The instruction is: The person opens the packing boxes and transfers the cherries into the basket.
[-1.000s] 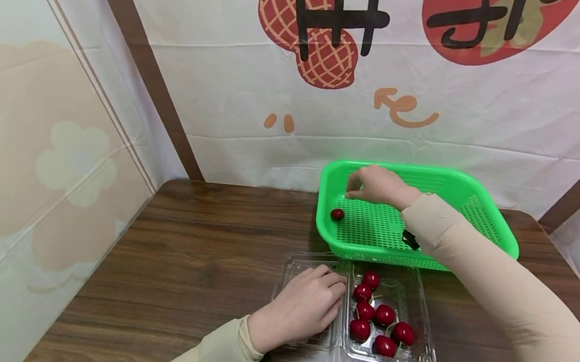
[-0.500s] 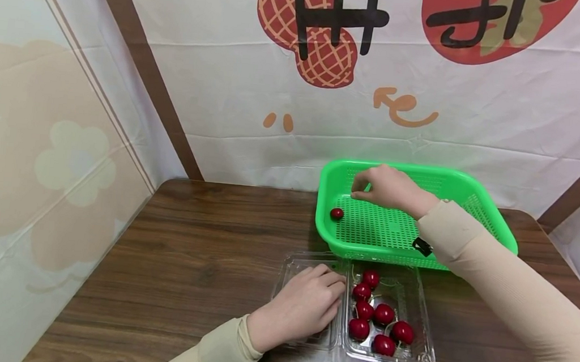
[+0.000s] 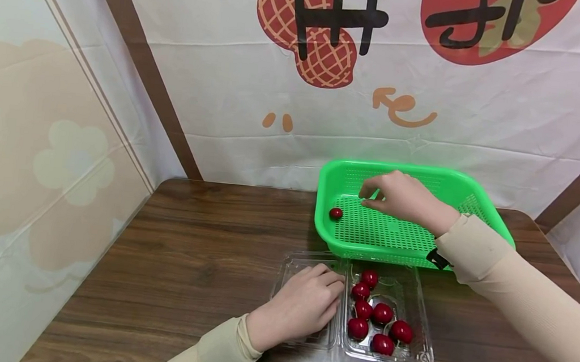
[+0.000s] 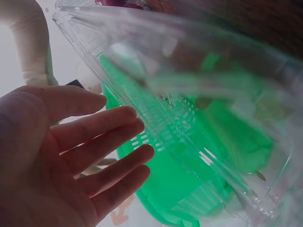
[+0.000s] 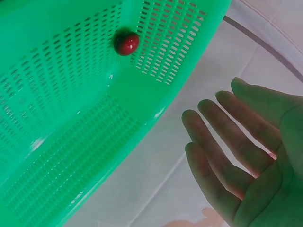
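Observation:
A single red cherry (image 3: pixel 335 213) lies at the left end of a green plastic basket (image 3: pixel 376 249); the right wrist view shows the cherry (image 5: pixel 127 42) too. Over the basket hovers my right hand (image 3: pixel 405 199), its fingers loosely bent and nothing between them. My left hand (image 3: pixel 302 306) rests on the lid half of a clear plastic clamshell box (image 3: pixel 424 328), fingers relaxed, holding nothing. Several cherries (image 3: pixel 383 313), some with stems, lie in the box's right half. In the left wrist view, the fingers of my left hand (image 4: pixel 90 146) are extended beside the clear plastic.
The basket stands at the back of a brown wooden table (image 3: pixel 201 265), close to a printed white cloth backdrop (image 3: pixel 235 97). The clamshell box sits right in front of the basket. Bare tabletop extends to the left.
My right hand has drifted right and slightly down over the basket, its thumb and fingers parting a little more. The left hand and the cherries stay in place.

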Motion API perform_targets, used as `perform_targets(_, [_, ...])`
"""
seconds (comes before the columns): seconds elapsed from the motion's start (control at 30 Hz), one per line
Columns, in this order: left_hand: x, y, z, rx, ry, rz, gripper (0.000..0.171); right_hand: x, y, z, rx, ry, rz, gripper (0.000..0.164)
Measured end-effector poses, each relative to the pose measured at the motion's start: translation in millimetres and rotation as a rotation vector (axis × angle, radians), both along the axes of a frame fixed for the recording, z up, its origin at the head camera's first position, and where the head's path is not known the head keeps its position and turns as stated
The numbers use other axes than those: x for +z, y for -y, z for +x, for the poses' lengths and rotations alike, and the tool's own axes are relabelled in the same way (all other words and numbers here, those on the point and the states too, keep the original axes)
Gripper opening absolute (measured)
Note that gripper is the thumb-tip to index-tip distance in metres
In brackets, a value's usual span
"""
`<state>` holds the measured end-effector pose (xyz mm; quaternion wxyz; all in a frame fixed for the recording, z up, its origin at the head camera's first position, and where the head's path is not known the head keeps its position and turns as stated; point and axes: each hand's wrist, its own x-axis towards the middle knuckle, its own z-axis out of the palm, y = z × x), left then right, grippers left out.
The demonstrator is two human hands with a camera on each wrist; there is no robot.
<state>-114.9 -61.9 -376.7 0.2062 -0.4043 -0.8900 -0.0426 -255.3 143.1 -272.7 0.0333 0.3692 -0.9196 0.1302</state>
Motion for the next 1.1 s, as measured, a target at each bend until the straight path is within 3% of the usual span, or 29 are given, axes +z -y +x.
perform_targets(0.53, [0.1, 0, 0.3, 0.004, -0.004, 0.001, 0.016, -5.7, -13, 24.2, -0.025, -0.069, -0.015, 0.014])
perform_targets(1.1, [-0.1, -1, -0.3, -0.003, -0.005, 0.000, 0.016, -12.3, -19, 53.4, 0.018, -0.168, -0.056, 0.014])
